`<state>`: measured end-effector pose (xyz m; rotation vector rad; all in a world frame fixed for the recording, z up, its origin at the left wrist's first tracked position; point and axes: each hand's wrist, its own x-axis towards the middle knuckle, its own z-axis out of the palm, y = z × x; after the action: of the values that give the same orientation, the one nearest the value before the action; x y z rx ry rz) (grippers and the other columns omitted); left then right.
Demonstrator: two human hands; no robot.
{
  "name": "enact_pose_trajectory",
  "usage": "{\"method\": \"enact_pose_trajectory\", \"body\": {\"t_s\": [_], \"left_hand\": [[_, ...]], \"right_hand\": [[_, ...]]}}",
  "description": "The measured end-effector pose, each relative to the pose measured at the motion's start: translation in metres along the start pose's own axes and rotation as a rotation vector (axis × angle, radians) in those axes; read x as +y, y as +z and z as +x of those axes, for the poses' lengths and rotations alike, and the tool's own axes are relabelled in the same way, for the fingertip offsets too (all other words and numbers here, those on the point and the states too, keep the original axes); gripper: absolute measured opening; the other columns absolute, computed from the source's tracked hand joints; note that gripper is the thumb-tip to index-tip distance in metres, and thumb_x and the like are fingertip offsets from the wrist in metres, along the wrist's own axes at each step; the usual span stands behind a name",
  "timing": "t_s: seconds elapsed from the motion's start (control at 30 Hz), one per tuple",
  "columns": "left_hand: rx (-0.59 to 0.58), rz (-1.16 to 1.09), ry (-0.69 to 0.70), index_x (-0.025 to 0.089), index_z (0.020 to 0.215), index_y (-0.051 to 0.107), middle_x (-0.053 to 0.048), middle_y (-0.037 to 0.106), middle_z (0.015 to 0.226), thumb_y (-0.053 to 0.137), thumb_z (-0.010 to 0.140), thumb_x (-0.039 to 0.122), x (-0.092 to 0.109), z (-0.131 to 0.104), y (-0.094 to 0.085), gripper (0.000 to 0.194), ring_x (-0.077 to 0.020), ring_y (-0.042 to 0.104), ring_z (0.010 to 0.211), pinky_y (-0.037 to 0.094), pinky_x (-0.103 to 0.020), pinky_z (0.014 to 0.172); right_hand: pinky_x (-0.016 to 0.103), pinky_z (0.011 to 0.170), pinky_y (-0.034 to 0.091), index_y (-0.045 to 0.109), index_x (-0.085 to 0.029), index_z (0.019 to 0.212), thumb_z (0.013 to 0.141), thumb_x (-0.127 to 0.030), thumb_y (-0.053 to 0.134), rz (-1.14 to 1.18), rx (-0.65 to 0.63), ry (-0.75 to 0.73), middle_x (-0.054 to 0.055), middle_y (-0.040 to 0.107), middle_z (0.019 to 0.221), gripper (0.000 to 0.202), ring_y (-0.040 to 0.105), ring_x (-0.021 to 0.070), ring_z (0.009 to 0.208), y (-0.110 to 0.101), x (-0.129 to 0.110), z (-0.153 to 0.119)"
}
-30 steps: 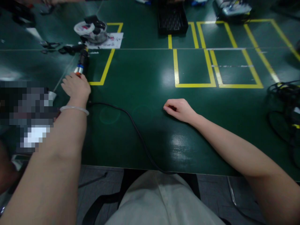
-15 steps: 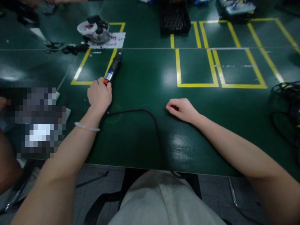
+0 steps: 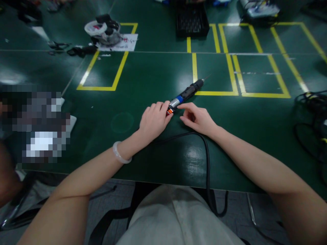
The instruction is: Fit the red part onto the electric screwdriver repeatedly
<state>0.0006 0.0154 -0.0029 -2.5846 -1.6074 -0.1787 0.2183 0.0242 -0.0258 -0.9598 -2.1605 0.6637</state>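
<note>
My left hand is wrapped around the rear end of an electric screwdriver, a dark tool with a silver and blue band and an orange-red part by my thumb. Its thin bit points away to the upper right, towards a yellow tape outline. Just beside the silver band is my right hand, its thumb and index finger curved and apart with nothing between them. Whether the index fingertip touches the tool I cannot tell. A black cable runs from behind my left hand across the table and over its front edge.
Yellow tape rectangles mark the green table. At the back stand a black crate and a clear bag-like container on a paper sheet. Coiled black cables lie at the right edge. Another person's arm shows at left.
My left hand has carried the electric screwdriver from the left to the middle, beside my right hand. The cable has shifted right. My right hand's index finger has lifted and opened from the thumb.
</note>
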Motion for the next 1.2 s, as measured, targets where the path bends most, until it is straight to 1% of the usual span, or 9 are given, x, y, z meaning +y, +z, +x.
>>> {"method": "enact_pose_trajectory", "body": {"t_s": [0.1,0.23,0.33,0.43,0.67,0.8,0.93,1.07,1.2], "left_hand": [[-0.016,-0.020,0.073,0.010,0.143,0.051,-0.016,0.062,0.121,0.051,0.105,0.033,0.015,-0.001,-0.002,0.045,-0.0317,0.057,0.105,0.045,-0.040,0.084],[-0.049,-0.061,0.122,0.007,0.147,0.046,-0.018,0.060,0.128,0.054,0.104,0.038,0.022,-0.002,-0.004,0.053,-0.0321,0.056,0.108,0.045,-0.042,0.086],[-0.045,-0.092,0.138,0.005,0.150,0.044,-0.020,0.058,0.132,0.055,0.104,0.044,0.018,-0.004,-0.003,0.061,-0.0335,0.055,0.111,0.045,-0.043,0.089],[-0.041,-0.134,0.157,0.004,0.151,0.042,-0.020,0.057,0.135,0.057,0.103,0.044,0.012,-0.005,0.000,0.064,-0.0339,0.055,0.113,0.045,-0.044,0.092],[-0.036,-0.226,0.176,0.006,0.152,0.042,-0.020,0.056,0.138,0.057,0.102,0.043,0.004,-0.006,0.005,0.065,-0.0337,0.054,0.117,0.045,-0.044,0.097],[-0.035,-0.231,0.178,0.005,0.152,0.042,-0.019,0.057,0.139,0.059,0.101,0.043,0.003,-0.006,0.005,0.066,-0.0332,0.054,0.116,0.045,-0.043,0.098],[-0.032,-0.236,0.184,0.006,0.152,0.043,-0.019,0.056,0.140,0.059,0.102,0.043,0.002,-0.006,0.005,0.065,-0.0327,0.054,0.117,0.045,-0.043,0.098],[-0.037,-0.251,0.181,0.007,0.153,0.043,-0.019,0.056,0.141,0.056,0.102,0.044,0.001,-0.006,0.005,0.063,-0.0329,0.054,0.118,0.045,-0.043,0.099],[-0.048,-0.256,0.182,0.006,0.153,0.042,-0.019,0.055,0.142,0.057,0.102,0.042,0.001,-0.006,0.004,0.064,-0.0328,0.053,0.118,0.045,-0.043,0.099]], "right_hand": [[0.022,0.060,0.040,0.058,-0.020,0.124,0.093,-0.026,0.060,-0.001,-0.035,-0.018,-0.004,0.061,0.074,0.031,0.055,0.0104,0.058,0.000,-0.002,0.000],[0.023,0.059,0.039,0.063,-0.019,0.094,0.092,-0.029,0.063,0.066,-0.033,0.031,-0.003,0.060,0.070,0.011,0.053,0.0104,0.059,0.000,-0.006,0.003],[0.021,0.050,0.037,0.058,-0.019,0.087,0.092,-0.035,0.064,0.311,0.013,0.181,-0.005,0.055,0.061,0.018,0.049,0.0085,0.050,0.001,-0.007,0.005],[0.020,0.042,0.034,0.056,-0.020,0.086,0.091,-0.042,0.065,0.526,0.028,0.326,-0.008,0.053,0.054,0.025,0.046,0.0071,0.041,0.001,-0.006,0.006],[0.018,0.037,0.031,0.056,-0.018,0.084,0.089,-0.045,0.069,0.636,0.030,0.388,-0.007,0.055,0.050,0.030,0.046,0.0063,0.037,0.000,-0.006,0.008],[0.018,0.039,0.034,0.057,-0.018,0.086,0.089,-0.044,0.070,0.630,0.025,0.359,-0.007,0.056,0.054,0.029,0.047,0.0061,0.040,0.002,-0.005,0.007],[0.019,0.045,0.038,0.058,-0.019,0.090,0.089,-0.040,0.070,0.583,0.027,0.254,-0.007,0.053,0.059,0.025,0.047,0.0065,0.046,0.004,-0.003,0.004],[0.020,0.052,0.038,0.058,-0.019,0.091,0.089,-0.030,0.067,0.344,-0.002,0.097,-0.006,0.053,0.064,0.014,0.048,0.0073,0.053,0.002,-0.004,0.002],[0.021,0.055,0.037,0.060,-0.019,0.093,0.088,-0.023,0.065,0.063,-0.086,-0.048,-0.006,0.055,0.066,0.008,0.049,0.0081,0.054,-0.001,-0.005,0.000]]}}
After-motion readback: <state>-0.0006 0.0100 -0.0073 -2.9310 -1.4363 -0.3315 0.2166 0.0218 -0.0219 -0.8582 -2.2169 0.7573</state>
